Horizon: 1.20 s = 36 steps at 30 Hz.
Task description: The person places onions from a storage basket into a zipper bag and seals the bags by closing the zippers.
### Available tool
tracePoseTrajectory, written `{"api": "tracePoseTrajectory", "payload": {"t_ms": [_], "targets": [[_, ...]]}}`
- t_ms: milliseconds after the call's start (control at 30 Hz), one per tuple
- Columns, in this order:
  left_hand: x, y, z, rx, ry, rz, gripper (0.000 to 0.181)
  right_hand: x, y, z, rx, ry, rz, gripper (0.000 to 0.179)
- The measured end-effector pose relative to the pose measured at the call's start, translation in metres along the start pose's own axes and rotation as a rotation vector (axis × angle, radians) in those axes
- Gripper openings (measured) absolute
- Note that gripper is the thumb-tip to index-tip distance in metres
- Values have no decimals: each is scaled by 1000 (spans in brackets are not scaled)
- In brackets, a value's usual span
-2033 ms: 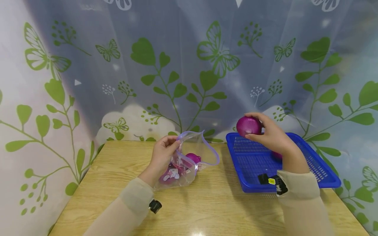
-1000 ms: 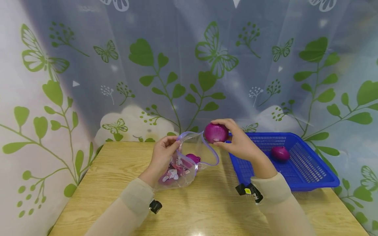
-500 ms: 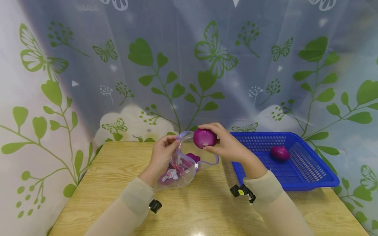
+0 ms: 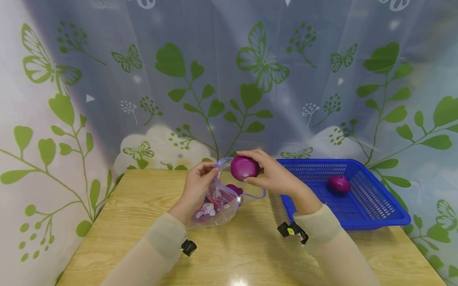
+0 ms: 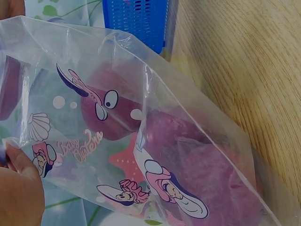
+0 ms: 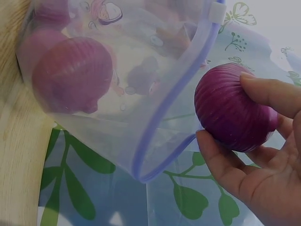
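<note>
While the left hand (image 4: 196,184) pinches one side of the purple zip rim (image 6: 157,122) between thumb and fingers, the right hand (image 4: 270,174) holds a red onion (image 4: 245,168) between its thumb above and fingers below, up at the mouth of the clear zip bag (image 4: 229,218). The right wrist view shows the onion just outside the rim; whether the lower fingertips touch that edge cannot be told. Inside the bag, which rests on the wooden desk (image 4: 150,202), at least two bagged onions (image 6: 75,77) lie toward its lower end, and a white slider (image 6: 217,12) sits on the rim. One loose onion (image 4: 339,185) lies in the blue plastic basket (image 4: 368,223), to the right. For sound technique, the left hand should draw its side of the rim outward so that the mouth gapes, and the onion is best carried well past the zip before the fingers part. Lowering rather than dropping it would probably spare the thin film a jolt; letting the rim sag, or catching the slider, would be the likeliest fault.
</note>
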<state>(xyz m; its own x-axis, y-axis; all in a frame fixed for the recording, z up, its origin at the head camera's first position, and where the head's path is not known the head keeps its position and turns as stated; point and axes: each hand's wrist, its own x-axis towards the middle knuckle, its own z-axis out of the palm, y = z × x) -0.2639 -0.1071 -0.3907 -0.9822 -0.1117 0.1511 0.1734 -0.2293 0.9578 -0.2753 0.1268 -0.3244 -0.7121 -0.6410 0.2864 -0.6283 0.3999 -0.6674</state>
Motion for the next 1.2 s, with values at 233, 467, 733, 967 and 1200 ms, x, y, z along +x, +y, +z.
{"api": "tracePoseTrajectory", "payload": {"t_ms": [233,467,733,967,1200], "targets": [[-1,1,-1,6,-8,9,15,1,1,0,17,14,-25,69],[-1,-1,-2,-12,4,-4,12,-2,3,-3,9,41,-42,64],[0,-1,-1,-10,10,4,12,-5,5,-7,1,59,-20,62],[0,0,-2,-15,10,-3,12,-6,7,-9,2,67,-10,60],[0,2,-3,-8,14,0,14,-8,10,-12,4,64,-8,58]]}}
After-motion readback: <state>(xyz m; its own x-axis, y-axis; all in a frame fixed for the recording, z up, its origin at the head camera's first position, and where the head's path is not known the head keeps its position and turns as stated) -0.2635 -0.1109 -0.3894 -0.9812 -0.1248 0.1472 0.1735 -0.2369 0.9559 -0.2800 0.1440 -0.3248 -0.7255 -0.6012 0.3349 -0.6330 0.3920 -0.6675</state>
